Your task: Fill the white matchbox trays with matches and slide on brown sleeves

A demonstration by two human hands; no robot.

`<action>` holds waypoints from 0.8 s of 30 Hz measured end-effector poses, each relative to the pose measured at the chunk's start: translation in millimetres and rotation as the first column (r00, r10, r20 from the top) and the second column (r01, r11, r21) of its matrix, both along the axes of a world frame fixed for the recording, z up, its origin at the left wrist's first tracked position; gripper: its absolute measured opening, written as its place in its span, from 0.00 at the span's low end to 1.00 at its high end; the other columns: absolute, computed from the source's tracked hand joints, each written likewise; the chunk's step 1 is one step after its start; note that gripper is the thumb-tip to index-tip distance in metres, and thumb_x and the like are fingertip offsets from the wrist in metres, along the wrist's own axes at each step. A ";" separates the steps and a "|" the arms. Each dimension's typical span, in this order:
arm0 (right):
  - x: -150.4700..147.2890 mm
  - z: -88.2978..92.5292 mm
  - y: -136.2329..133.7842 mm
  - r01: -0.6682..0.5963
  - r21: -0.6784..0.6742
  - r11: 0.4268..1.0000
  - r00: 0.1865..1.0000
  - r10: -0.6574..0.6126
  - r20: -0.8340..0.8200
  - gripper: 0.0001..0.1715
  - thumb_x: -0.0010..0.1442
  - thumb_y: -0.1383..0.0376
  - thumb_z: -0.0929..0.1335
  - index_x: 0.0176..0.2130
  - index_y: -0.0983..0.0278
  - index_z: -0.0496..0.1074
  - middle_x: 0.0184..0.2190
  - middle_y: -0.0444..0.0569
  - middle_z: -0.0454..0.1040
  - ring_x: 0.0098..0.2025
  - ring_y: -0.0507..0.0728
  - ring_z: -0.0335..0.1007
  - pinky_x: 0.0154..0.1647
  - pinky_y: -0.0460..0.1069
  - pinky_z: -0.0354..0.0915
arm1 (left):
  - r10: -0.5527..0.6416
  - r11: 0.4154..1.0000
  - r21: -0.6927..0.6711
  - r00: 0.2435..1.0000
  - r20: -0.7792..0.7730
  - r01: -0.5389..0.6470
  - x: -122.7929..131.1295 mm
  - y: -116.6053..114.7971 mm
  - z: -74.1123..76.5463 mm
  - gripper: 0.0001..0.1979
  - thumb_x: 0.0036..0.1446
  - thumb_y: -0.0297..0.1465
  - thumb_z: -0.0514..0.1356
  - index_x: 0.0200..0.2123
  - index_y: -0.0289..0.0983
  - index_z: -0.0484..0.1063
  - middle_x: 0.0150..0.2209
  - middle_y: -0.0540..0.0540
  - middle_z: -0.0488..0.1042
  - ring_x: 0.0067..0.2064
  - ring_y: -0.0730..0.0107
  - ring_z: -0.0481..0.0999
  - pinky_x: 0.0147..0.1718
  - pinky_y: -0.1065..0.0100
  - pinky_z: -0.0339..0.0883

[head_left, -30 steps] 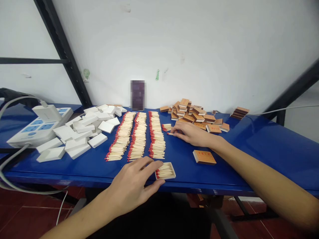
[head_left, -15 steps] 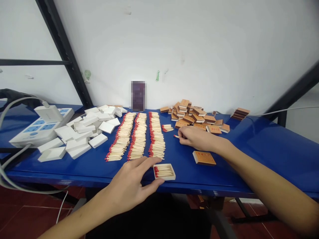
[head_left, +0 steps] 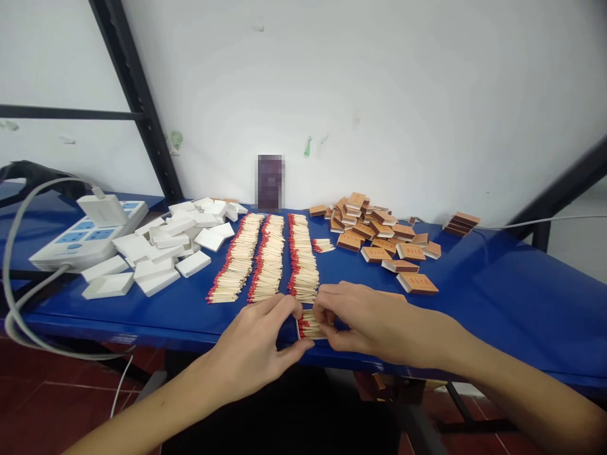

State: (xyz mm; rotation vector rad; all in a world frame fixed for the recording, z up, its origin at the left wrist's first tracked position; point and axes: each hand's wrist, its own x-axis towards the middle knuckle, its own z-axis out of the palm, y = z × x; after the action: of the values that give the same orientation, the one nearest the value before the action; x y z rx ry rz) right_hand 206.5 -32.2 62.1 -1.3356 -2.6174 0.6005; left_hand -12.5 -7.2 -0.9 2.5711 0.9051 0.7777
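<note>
A small white matchbox tray point(head_left: 298, 330) with red-headed matches point(head_left: 309, 325) in it lies near the table's front edge. My left hand point(head_left: 258, 344) grips it between thumb and index finger at its left end. Over the tray's right half is my right hand point(head_left: 363, 322), its fingers pinched together among the matches; the match it carried is hidden by the fingers. Behind the tray lie three long rows of matches, the left row point(head_left: 236, 259), the middle row point(head_left: 267, 259) and the right row point(head_left: 302, 259). A little bunch of matches point(head_left: 324, 245) rests beside the right row.
White empty trays point(head_left: 164, 243) are heaped at the left, next to a power strip point(head_left: 90, 237) with cables. Orange matchbox sleeves point(head_left: 374, 224) are piled at the back right. One sleeve point(head_left: 396, 296) is partly covered by my right hand. A pixelated dark rectangle point(head_left: 270, 183) stands against the wall.
My right hand has moved left and toward me, from beside the small bunch to the tray, bringing a match. My left hand stays on the tray. The view has shifted slightly.
</note>
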 end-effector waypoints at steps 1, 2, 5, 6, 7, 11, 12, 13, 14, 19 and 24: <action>-0.2 -0.2 -0.4 -0.004 -0.004 1.000 1.000 0.004 0.005 0.04 0.63 0.68 0.67 0.34 0.62 0.68 0.33 0.43 0.70 0.35 0.52 0.65 0.34 0.46 0.58 | -0.001 1.000 -0.005 1.000 0.001 0.001 0.2 0.1 0.0 0.10 0.58 0.33 0.65 0.38 0.40 0.65 0.33 0.53 0.72 0.30 0.70 0.70 0.28 0.70 0.61; -0.2 -0.3 -0.5 -0.010 -0.007 1.000 1.000 0.010 0.005 0.04 0.63 0.69 0.67 0.34 0.62 0.68 0.33 0.43 0.71 0.35 0.52 0.66 0.34 0.46 0.58 | -0.006 1.000 -0.008 1.000 0.003 0.006 0.5 0.2 -0.1 0.10 0.59 0.33 0.64 0.38 0.40 0.65 0.34 0.52 0.72 0.31 0.70 0.70 0.28 0.70 0.60; 0.9 -2.0 0.6 -0.010 -0.011 1.000 1.000 0.010 -0.023 0.04 0.64 0.66 0.67 0.36 0.62 0.72 0.34 0.44 0.73 0.36 0.52 0.68 0.35 0.46 0.60 | -0.036 0.999 0.008 0.999 0.010 0.036 1.5 0.8 -0.2 0.08 0.61 0.34 0.63 0.39 0.39 0.66 0.35 0.51 0.72 0.32 0.69 0.71 0.29 0.69 0.61; 1.6 -3.2 1.4 -0.006 -0.009 1.000 0.999 0.006 -0.039 0.06 0.65 0.64 0.67 0.36 0.62 0.73 0.35 0.45 0.74 0.37 0.53 0.68 0.35 0.47 0.61 | -0.042 0.999 0.015 0.999 0.012 0.042 1.7 1.0 -0.2 0.08 0.61 0.34 0.63 0.40 0.39 0.66 0.36 0.51 0.73 0.32 0.69 0.71 0.30 0.69 0.62; 2.5 -4.7 2.4 -0.006 -0.007 1.000 0.998 0.006 -0.055 0.07 0.66 0.63 0.66 0.37 0.62 0.74 0.35 0.45 0.74 0.38 0.54 0.69 0.36 0.47 0.61 | -0.047 0.999 0.021 0.999 0.016 0.046 1.9 1.2 -0.1 0.08 0.61 0.34 0.63 0.40 0.39 0.67 0.36 0.50 0.73 0.33 0.69 0.71 0.31 0.69 0.62; 6.3 -9.7 5.6 -0.018 0.004 1.000 0.995 0.018 -0.095 0.10 0.66 0.59 0.67 0.39 0.61 0.75 0.36 0.45 0.74 0.39 0.54 0.69 0.36 0.47 0.61 | -0.052 0.998 0.021 0.998 0.024 0.052 1.7 1.1 0.5 0.07 0.61 0.33 0.63 0.40 0.39 0.68 0.36 0.50 0.73 0.33 0.68 0.72 0.31 0.68 0.63; 7.1 -10.1 5.9 -0.017 0.010 1.000 0.996 0.018 -0.090 0.09 0.66 0.60 0.67 0.38 0.61 0.75 0.35 0.45 0.74 0.39 0.53 0.69 0.35 0.47 0.61 | -0.054 0.998 0.021 0.998 0.022 0.053 1.5 0.9 0.5 0.07 0.61 0.33 0.63 0.40 0.39 0.68 0.36 0.50 0.73 0.34 0.68 0.73 0.31 0.68 0.64; 7.6 -10.1 5.9 -0.014 0.017 1.000 0.997 0.015 -0.079 0.08 0.66 0.62 0.67 0.37 0.62 0.74 0.35 0.45 0.74 0.38 0.53 0.68 0.35 0.46 0.61 | -0.056 0.998 0.022 0.998 0.020 0.056 1.2 0.7 0.4 0.07 0.61 0.33 0.63 0.40 0.39 0.68 0.36 0.49 0.73 0.34 0.68 0.73 0.32 0.68 0.64; 8.0 -9.8 5.7 -0.008 0.022 1.000 0.998 0.009 -0.066 0.07 0.65 0.64 0.67 0.36 0.62 0.74 0.34 0.45 0.73 0.38 0.53 0.68 0.34 0.46 0.61 | -0.058 0.998 0.024 0.998 0.017 0.057 1.0 0.6 0.3 0.07 0.61 0.33 0.63 0.40 0.39 0.68 0.37 0.49 0.73 0.34 0.67 0.73 0.32 0.68 0.64; 10.2 -8.1 5.8 0.012 0.020 1.000 1.000 -0.012 -0.028 0.05 0.63 0.67 0.68 0.33 0.62 0.73 0.33 0.44 0.72 0.36 0.52 0.66 0.33 0.46 0.59 | -0.069 0.997 0.028 0.997 0.016 0.068 0.6 0.9 -0.9 0.07 0.62 0.34 0.62 0.41 0.39 0.68 0.38 0.49 0.74 0.37 0.66 0.74 0.35 0.66 0.67; 12.4 -7.8 9.3 0.002 -0.003 1.000 0.998 -0.002 -0.067 0.04 0.62 0.63 0.69 0.35 0.62 0.72 0.33 0.42 0.71 0.34 0.51 0.64 0.32 0.45 0.59 | -0.072 0.996 0.045 0.997 0.013 0.071 0.2 1.2 -1.2 0.08 0.62 0.34 0.62 0.42 0.39 0.68 0.38 0.48 0.74 0.38 0.65 0.75 0.35 0.66 0.68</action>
State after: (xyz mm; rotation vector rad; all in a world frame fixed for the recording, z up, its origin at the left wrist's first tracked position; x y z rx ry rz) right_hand 218.9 -22.9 54.2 -1.2953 -2.5633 0.6373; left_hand -12.3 -6.1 -2.1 2.6174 0.7955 0.8036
